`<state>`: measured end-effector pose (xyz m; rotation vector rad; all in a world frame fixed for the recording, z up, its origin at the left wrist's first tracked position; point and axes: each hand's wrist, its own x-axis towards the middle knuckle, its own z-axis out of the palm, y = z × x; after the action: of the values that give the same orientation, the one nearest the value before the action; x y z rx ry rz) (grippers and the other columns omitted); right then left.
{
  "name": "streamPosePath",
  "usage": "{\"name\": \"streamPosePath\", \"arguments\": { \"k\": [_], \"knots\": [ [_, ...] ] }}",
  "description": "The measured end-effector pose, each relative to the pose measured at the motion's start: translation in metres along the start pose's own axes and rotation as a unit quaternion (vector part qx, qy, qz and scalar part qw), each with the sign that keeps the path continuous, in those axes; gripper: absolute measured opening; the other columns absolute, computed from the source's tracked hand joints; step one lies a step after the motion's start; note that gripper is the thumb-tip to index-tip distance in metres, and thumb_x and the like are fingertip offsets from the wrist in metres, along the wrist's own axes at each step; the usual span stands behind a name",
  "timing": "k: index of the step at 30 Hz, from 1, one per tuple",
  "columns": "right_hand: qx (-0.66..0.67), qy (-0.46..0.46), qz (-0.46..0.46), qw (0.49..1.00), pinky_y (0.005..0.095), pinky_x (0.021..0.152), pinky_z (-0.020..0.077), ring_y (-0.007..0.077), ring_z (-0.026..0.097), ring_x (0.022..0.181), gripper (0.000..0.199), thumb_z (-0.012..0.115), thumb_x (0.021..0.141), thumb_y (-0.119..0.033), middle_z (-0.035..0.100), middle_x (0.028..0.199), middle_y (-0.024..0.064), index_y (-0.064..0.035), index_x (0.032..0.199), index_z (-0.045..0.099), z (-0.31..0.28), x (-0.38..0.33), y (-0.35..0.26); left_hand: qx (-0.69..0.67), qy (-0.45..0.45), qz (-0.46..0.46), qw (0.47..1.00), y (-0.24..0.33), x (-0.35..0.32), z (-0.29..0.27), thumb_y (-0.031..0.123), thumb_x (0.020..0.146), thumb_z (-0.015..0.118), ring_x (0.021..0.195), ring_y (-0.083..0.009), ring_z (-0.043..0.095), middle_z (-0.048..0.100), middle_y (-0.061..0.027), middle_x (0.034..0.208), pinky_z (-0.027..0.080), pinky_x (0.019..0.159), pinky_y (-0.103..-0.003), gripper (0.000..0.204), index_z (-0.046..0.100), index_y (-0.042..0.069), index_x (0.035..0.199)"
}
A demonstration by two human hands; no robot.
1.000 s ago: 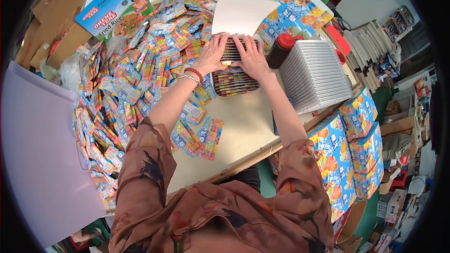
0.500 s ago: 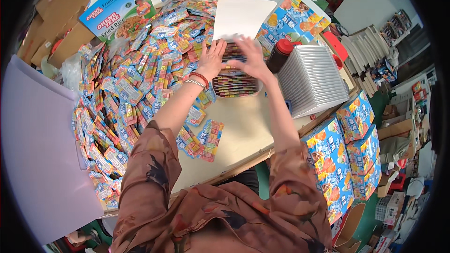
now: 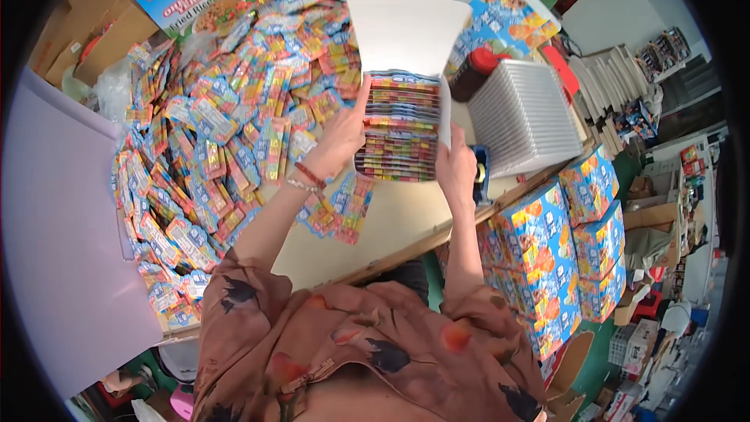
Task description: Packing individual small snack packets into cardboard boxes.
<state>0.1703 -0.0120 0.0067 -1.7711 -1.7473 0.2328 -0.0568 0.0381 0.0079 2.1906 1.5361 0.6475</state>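
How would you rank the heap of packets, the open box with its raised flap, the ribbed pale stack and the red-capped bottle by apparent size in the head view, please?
Largest to smallest:
1. Heap of packets
2. Open box, flap included
3. Ribbed pale stack
4. Red-capped bottle

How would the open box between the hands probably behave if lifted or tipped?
The box probably feels fairly weighty for its size, since flat packets fill it in tight rows. Its raised white flap looks like thin card, so it may swing or bend. Tipped far, it could spill packets, as the top is open.
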Motion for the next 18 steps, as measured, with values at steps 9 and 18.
{"name": "streamPosePath", "arguments": {
  "k": [9, 18],
  "knots": [
    [-0.036, 0.026, -0.006, 0.999, 0.0434, 0.074, 0.0468, 0.0376, 0.057, 0.086, 0.053, 0.062, 0.086, -0.009, 0.057, 0.096, 0.0169, -0.006, 0.133, 0.039, -0.024, -0.079, -0.01, -0.081, 0.088, -0.028, 0.992, 0.022, -0.066, 0.014, 0.006, 0.087, 0.057, 0.074, -0.0354, 0.059, 0.058, -0.0163, 0.081, 0.046, 0.064, -0.045, 0.049, 0.037, 0.006, 0.133],
    [-0.134, -0.125, -0.302, 0.936, 0.0361, 0.077, 0.05, 0.0263, 0.061, 0.087, 0.016, 0.059, 0.072, 0.0, 0.057, 0.086, 0.0088, -0.0053, 0.087, 0.057, -0.007, -0.015, -0.009, 0.048, -0.009, 0.211, 0.976, 0.043, -0.063, 0.008, 0.0, 0.077, 0.055, 0.087, -0.0267, 0.058, 0.06, -0.0103, 0.085, 0.047, 0.079, -0.037, 0.009, 0.063, 0.002, 0.081]
  ]
}}
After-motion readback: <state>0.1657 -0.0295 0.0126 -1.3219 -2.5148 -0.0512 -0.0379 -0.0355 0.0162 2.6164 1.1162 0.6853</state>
